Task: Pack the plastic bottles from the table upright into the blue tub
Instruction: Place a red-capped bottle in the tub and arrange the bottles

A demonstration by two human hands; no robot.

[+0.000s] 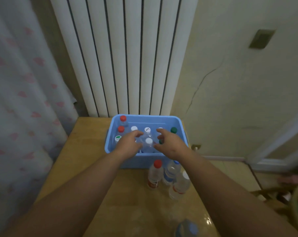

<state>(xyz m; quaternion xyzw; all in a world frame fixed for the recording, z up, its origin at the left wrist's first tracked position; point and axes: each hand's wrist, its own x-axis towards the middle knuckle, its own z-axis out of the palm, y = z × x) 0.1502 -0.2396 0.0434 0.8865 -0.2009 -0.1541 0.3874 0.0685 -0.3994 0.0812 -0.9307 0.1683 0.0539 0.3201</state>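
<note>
The blue tub (145,119) sits at the far end of the wooden table (86,161) and holds several upright bottles with red, white and green caps. My left hand (127,143) and my right hand (169,143) hover over the tub's near half, fingers spread, on either side of a clear white-capped bottle (148,144). Neither hand grips it. Three bottles stand on the table just in front of the tub: a red-capped one (155,174), a blue-labelled one (171,171) and a white-capped one (180,185).
A blurred bottle top (186,228) shows at the bottom edge. A white radiator (127,57) rises behind the tub, a patterned curtain (21,100) hangs at left, and clutter (290,190) lies past the table's right edge.
</note>
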